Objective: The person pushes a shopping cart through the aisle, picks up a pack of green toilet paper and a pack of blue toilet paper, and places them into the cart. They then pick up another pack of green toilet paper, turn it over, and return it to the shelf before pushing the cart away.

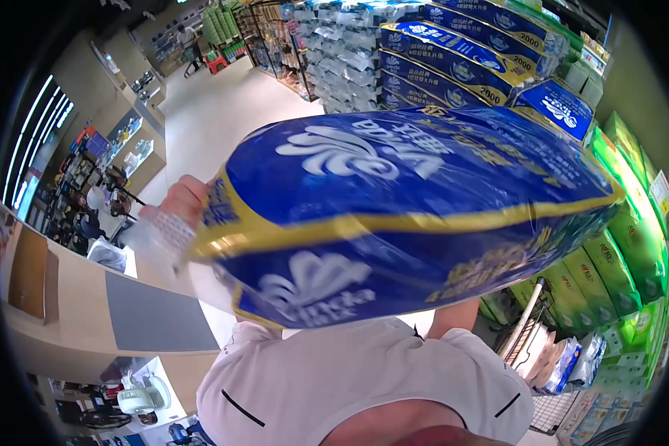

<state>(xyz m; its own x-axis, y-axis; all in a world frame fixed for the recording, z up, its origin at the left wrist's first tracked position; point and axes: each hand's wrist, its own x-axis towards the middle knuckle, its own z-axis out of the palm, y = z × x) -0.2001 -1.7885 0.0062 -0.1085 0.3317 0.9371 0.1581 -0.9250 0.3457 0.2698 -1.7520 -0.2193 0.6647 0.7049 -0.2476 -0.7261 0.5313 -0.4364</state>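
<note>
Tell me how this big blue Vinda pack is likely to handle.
The blue Vinda pack will probably feel slippery, given its glossy plastic film. Its wrinkled wrapping suggests some give, and its long shape may let one end dip.

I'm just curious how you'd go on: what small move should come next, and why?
Perhaps lower the pack slightly: it fills the middle of the view, hiding the right hand and part of the blue stack beyond.

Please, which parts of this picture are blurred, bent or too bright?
Head view: the blue pack is blurred toward its left end, as is the left hand; glare streaks the pack's glossy film; fisheye distortion bends the counter; corners fall dark; the strip lights look overexposed.
</note>
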